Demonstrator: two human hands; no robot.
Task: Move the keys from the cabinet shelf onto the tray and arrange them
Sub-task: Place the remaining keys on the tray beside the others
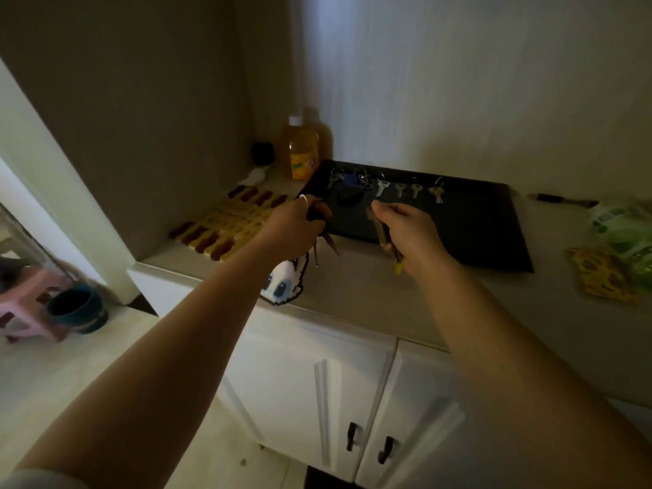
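Keys (326,243) dangle below the left hand (296,225), whose curled fingers grip the bunch with a white knitted charm (284,285) hanging beneath it over the shelf (370,287). Just beside it, the right hand (405,229) pinches a second key bunch (382,234) over the near edge of the black tray (494,234). Beyond both grips, single keys (398,189) lie in a row on the tray's far side.
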